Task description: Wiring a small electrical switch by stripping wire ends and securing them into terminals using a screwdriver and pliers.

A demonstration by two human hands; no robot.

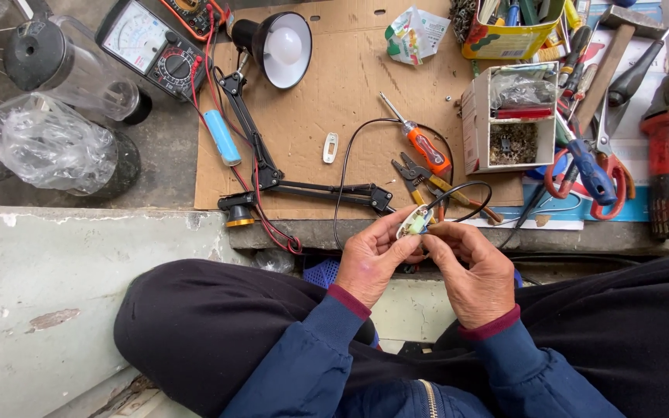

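Two hands on one small job here. My left hand (372, 259) and right hand (475, 272) meet over my lap, and both sets of fingers are pinched on a small white switch body (414, 222), opened up, with what looks like a greenish part showing inside. The black cable (470, 186) loops out of it, away from my fingers and back over the edge of the table (311, 108).

How far along? I judge we're mid-way: the housing is open and the cable appears seated in it, but the white cover plate (331, 147) lies well beyond my left fingers on the cardboard, not yet fitted. So closing up is still to do. Whether the wire ends are fastened I can't tell; my thumbs hide the terminals.

Tools lie ready just past my fingertips: the orange-handled screwdriver (425, 147) and the pliers (420, 179), both untouched. Further out from the right fingers sit the blue-handled tool (591, 172) and the red scissors (617, 174). Off beyond the left fingers stand the desk lamp (282, 46) on its folding arm and the analogue multimeter (149, 42) with red leads trailing; neither is hooked to the switch, so any testing looks undone.
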